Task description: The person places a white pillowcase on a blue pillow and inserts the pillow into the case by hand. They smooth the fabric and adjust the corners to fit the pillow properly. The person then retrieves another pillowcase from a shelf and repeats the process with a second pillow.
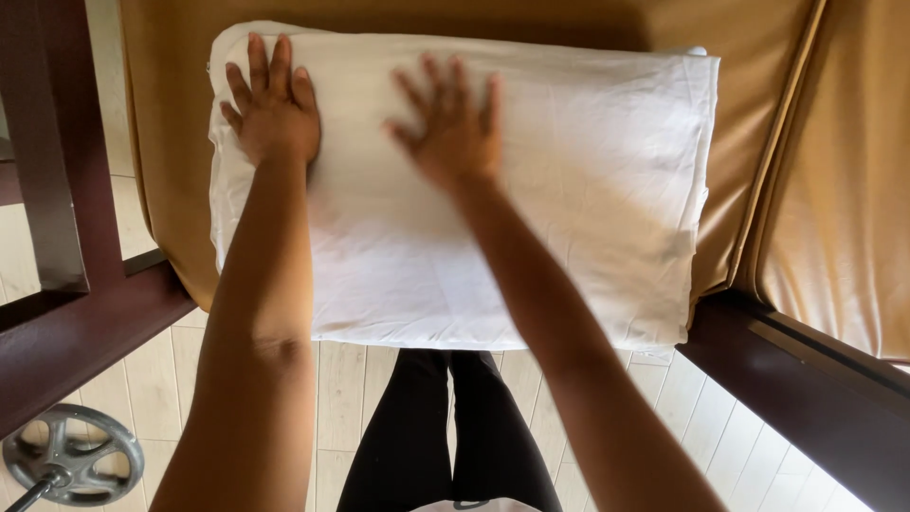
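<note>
A plain white folded sheet lies on a tan-gold mattress; the frame is dark reddish-brown, the floor pale wood-grain planks.

Motion-blurred right hand; metal wheel partly cropped.

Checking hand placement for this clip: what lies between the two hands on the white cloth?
Only bare, creased white folded cloth lies between the left hand and the right hand, as the head view shows.

You've got a tan padded cushion sitting in a dark wooden frame, seam running down its right side. Lying flat right on it is a folded white sheet, slightly wrinkled.
</note>
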